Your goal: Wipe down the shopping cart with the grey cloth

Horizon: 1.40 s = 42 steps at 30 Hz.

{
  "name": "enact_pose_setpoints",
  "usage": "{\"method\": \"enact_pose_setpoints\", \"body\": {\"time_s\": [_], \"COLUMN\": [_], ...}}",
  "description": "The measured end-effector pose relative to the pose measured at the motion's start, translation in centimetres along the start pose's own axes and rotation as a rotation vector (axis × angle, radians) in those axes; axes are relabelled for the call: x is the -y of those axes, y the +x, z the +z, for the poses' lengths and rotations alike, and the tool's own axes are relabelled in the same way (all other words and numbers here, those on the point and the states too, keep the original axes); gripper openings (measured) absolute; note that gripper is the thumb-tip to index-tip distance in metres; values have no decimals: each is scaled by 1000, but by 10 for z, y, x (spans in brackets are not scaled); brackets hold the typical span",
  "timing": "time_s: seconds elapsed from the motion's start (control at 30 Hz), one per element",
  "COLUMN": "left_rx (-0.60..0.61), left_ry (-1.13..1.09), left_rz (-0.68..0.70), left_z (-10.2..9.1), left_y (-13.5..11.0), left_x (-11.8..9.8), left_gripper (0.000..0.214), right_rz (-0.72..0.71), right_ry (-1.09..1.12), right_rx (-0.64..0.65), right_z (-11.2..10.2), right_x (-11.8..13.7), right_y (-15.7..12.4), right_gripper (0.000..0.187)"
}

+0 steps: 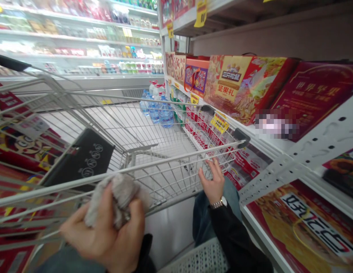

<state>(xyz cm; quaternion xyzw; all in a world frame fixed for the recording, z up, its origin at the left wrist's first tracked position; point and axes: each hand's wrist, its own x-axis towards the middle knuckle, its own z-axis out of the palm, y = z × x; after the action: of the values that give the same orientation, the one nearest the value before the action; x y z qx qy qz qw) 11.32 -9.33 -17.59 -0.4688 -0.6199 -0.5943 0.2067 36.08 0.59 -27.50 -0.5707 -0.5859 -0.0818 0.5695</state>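
My left hand (108,231) is closed round a crumpled grey cloth (123,191), pressed against the near side rail of a wire shopping cart (165,167). Farther right, my right hand (213,182), with a watch on its wrist, has its fingertips at the cart's wire side, thumb apart from the fingers; it appears to hold the wires. Inside the cart, a dark panel (88,159) with white round symbols sits toward the left. The cart's basket shows bare wires and the floor through them.
Shelves on the right hold red and gold gift boxes (236,87), with bottled packs below. Blue-tinted water jugs (166,113) stand on the floor beyond the cart. A lit refrigerated display (79,45) runs across the back. Red packages (22,140) stand close on the left.
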Motion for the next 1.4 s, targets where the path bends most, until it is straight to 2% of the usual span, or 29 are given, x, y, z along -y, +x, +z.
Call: {"method": "enact_pose_setpoints", "body": {"time_s": [0.03,0.1,0.27,0.37,0.43,0.57,0.63,0.83,0.9,0.97,1.13,1.23,1.4], "left_rx": [18,38,-42,-56,-25,152,199,63,53,85,252,290,154], "left_ry": [42,74,84,96,85,37,14,68,82,70,40,20,43], "left_rz": [113,195,167,187,220,280,289,250,244,253,332,347,351], "left_z": [4,9,4,8,17,35,39,25,24,29,57,60,45], "left_y": [-3,-6,2,0,-7,-24,-28,-18,-17,-22,-44,-46,-34], "left_x": [-5,-11,-5,-8,-17,-41,-45,-27,-28,-36,-66,-69,-51], "left_gripper": [71,71,70,69,68,58,54,65,67,65,52,51,63], "right_rz": [-3,-7,-15,-3,6,23,17,13,23,34,31,29,44], "right_ry": [-5,-13,-11,-10,-4,22,43,77,82,84,99,104,120], "right_rx": [-3,-9,-6,-9,-4,20,20,-1,-10,-5,25,26,41], "right_z": [0,-1,-2,-1,-1,-3,-4,-6,-6,-6,-5,-6,-5], "right_x": [-1,-2,-1,2,4,5,4,10,12,14,13,10,10], "right_y": [0,-1,-1,-1,-2,-5,-5,-4,-4,-4,-4,-6,-8], "right_gripper": [38,39,38,37,36,36,34,31,30,30,31,32,31]}}
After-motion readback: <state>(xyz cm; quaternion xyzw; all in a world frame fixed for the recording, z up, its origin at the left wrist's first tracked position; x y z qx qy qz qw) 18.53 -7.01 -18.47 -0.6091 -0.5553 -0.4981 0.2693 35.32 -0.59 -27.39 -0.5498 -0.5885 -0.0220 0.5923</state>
